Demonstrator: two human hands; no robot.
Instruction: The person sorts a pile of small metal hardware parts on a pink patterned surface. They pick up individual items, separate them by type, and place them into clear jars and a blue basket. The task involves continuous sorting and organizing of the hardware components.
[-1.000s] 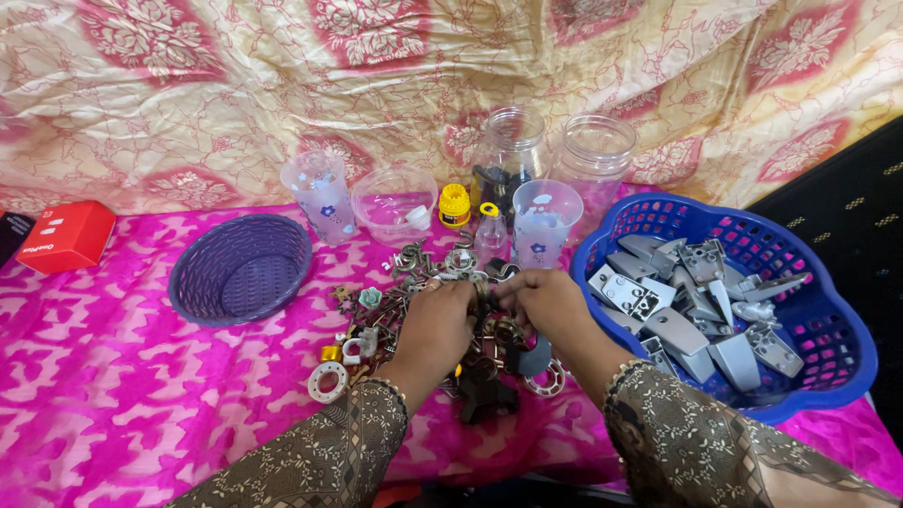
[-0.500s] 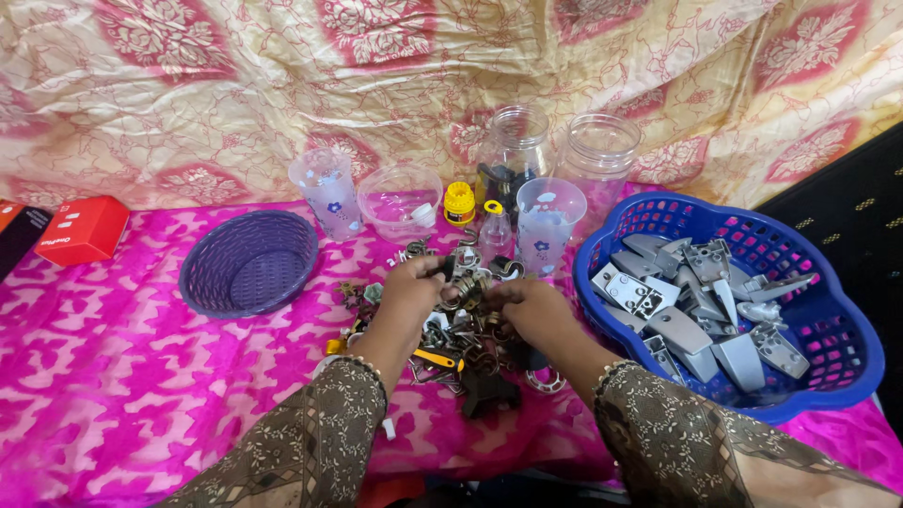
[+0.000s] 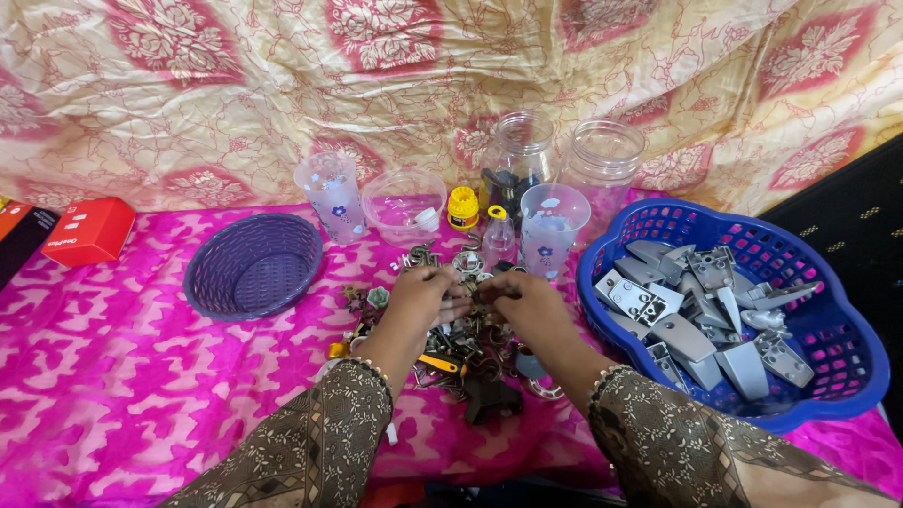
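A heap of small metal hardware (image 3: 461,353) (hooks, rings, brackets) lies on the pink cloth in front of me. My left hand (image 3: 420,296) and my right hand (image 3: 520,299) meet over the far part of the heap, fingertips pinched together on small metal pieces between them. What exactly each hand pinches is too small to tell. An empty purple basket (image 3: 252,266) stands to the left. A blue basket (image 3: 828,339) holding several grey metal brackets (image 3: 701,325) stands to the right.
Behind the heap stand two frosted plastic cups (image 3: 331,196), a clear bowl (image 3: 406,204), a yellow-capped small bottle (image 3: 497,235) and two clear jars (image 3: 602,162). A red box (image 3: 89,230) lies at far left. A patterned cloth hangs behind.
Both hands have moved farther away from me over the heap and come together, fingertips now meeting on small pieces. The view has shifted slightly.
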